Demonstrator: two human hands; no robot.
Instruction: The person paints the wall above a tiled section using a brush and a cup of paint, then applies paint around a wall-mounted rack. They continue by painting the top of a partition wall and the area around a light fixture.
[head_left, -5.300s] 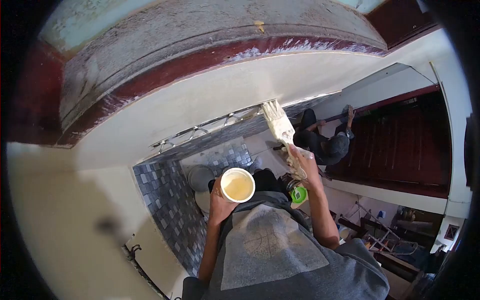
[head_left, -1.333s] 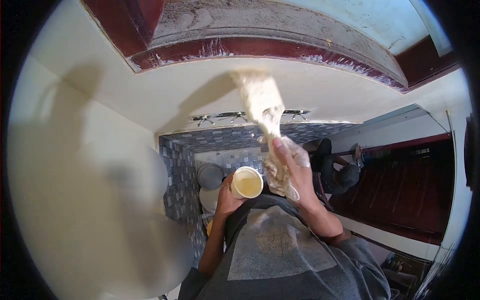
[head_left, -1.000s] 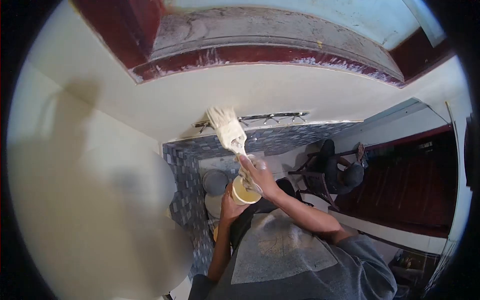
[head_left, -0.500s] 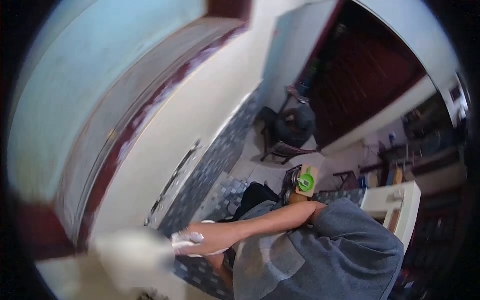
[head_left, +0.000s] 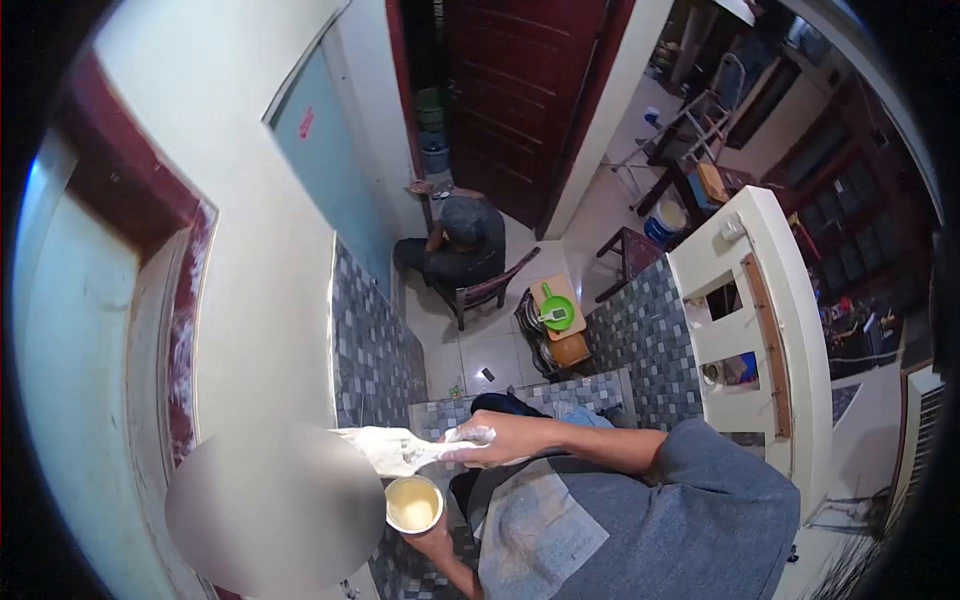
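Observation:
My right hand (head_left: 505, 438) grips the handle of a wide, flat paintbrush (head_left: 395, 452). Its head is coated with cream-white paint and points left, close to the pale wall (head_left: 275, 340). White smears cover the fingers of this hand. Just below the brush, my left hand (head_left: 432, 540) is wrapped around a small cup (head_left: 414, 504) with cream-coloured paint inside. A large blurred oval hides the area left of the cup and the brush tip.
Ahead, a person (head_left: 465, 235) sits on a wooden chair (head_left: 495, 290) near a dark red door (head_left: 520, 90). A green pan-shaped item (head_left: 558, 312) lies on a board. A low tiled partition (head_left: 650, 340) runs at right; a stepladder (head_left: 705, 120) stands farther back.
The view has turned, bringing the seated person and door nearer the centre. The paint cup and the brush now show plainly; before, the cup was mostly hidden behind my right hand.

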